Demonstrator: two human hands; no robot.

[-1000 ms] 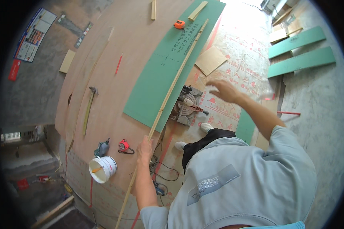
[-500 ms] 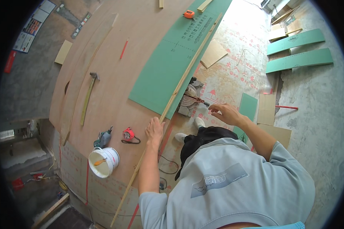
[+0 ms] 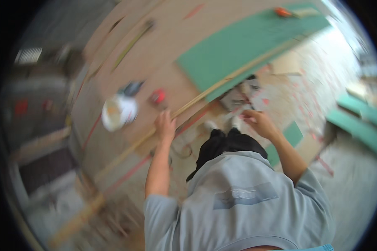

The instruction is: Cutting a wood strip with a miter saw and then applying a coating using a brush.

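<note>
A long, thin wooden strip (image 3: 215,86) lies along the edge of a green board (image 3: 230,48) on the plywood worktop (image 3: 155,54) and runs past its end toward the lower left. My left hand (image 3: 166,125) is closed on the strip beyond the green board's near end. My right hand (image 3: 260,124) hangs to the right, fingers loosely curled and apart, with nothing visible in it. Just beyond it, below the worktop edge, is a miter saw (image 3: 238,96), partly hidden. A red tape measure (image 3: 158,96) lies near my left hand. Motion blurs the picture.
On the worktop are a white bucket (image 3: 128,111), a dark power tool (image 3: 131,88), a hammer (image 3: 132,45) and an orange tape measure (image 3: 283,12). Green boards (image 3: 357,125) lie at the right. A cord (image 3: 181,151) loops near my feet.
My view has swung toward the left, so the worktop and board sit farther right and tilt differently. The left hand stays on the strip; the right hand remains near the saw.
</note>
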